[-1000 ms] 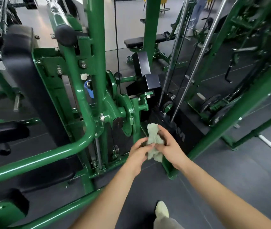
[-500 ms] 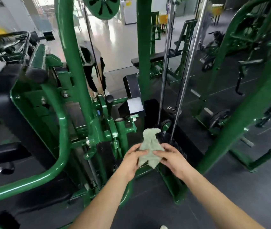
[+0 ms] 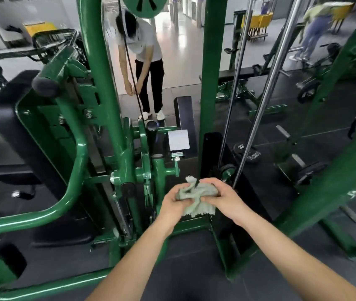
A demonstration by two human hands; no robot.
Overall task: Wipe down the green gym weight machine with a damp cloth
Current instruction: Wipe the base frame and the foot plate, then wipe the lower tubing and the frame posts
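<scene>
The glossy green-painted steel weight machine [image 3: 98, 109] fills the view, its round tube frame curving along the left and its square uprights rising through the middle. Dark, matte rubber gym floor [image 3: 194, 268] lies open between the machine's lower rails below the forearms, and a pale, shiny floor stretches beyond the uprights. Two polished chrome guide rods [image 3: 266, 98] slant up on the right, bounding a narrow gap above the black weight stack [image 3: 211, 153]. A thin black cable [image 3: 132, 79] runs down from the green pulley wheel [image 3: 143, 5] at the top edge. A black padded seat [image 3: 5, 105] sits at far left. In front of the stack, clear of the frame, the left hand [image 3: 172, 203] and right hand [image 3: 224, 200] both grip a crumpled pale green cloth [image 3: 196, 198] between them, fingers curled into its soft, frayed folds.
</scene>
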